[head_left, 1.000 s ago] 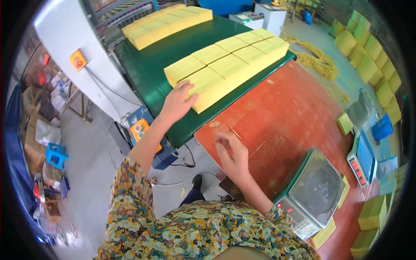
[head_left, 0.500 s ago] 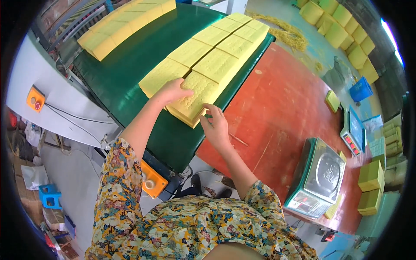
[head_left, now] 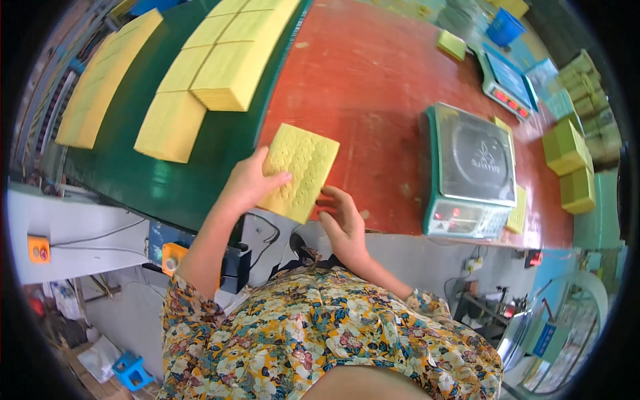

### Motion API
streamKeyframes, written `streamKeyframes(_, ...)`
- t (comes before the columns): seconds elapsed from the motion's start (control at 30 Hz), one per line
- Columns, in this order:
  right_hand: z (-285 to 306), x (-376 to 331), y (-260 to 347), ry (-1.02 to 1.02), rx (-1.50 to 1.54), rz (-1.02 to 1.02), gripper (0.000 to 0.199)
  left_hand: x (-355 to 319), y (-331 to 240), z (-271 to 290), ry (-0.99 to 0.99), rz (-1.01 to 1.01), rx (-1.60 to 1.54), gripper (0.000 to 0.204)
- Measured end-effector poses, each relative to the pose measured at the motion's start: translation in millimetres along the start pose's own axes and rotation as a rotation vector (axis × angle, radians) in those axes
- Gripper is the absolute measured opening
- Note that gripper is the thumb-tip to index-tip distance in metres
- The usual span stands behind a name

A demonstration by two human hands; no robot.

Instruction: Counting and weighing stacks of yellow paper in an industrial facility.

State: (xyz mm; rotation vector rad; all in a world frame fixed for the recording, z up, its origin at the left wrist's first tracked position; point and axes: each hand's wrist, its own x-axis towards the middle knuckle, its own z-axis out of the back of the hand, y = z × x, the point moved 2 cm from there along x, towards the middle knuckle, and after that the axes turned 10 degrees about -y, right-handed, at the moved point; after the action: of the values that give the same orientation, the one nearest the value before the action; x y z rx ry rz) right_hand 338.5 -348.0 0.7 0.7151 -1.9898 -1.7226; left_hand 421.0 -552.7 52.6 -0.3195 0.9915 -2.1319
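While a yellow pad (head_left: 302,172) is being gripped mid-frame by the left hand (head_left: 245,181), seemingly for support, the right hand (head_left: 345,225) is being held open.

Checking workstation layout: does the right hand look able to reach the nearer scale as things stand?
Probably yes: nothing stands between right hand and nearer scale; the left hand holds the yellow piece.

Yellow pad (head_left: 301,175), patterned face toward us

We see a straight-edged slab with rows of small dents, held near the scene's middle, slightly left, its far end turned a little right; we cannot tell its thickness.
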Motion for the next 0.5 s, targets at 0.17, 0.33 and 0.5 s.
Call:
streamKeyframes(0.17, 93, -56, -31, -0.174, 0.145, -0.276, 0.029, -37, -59, -69, 0.114, -0.126, -0.049, 0.074)
streamKeyframes(0.33, 136, -78, -53, -0.191, 0.543, -0.782, 0.032, -59, -105, -101, 0.257, -0.07, 0.016, 0.084)
streamKeyframes(0.5, 133, -64, -40, -0.133, 0.656, -0.743, 0.037, -74, -133, -107, -0.03, -0.696, 0.399, 0.076)
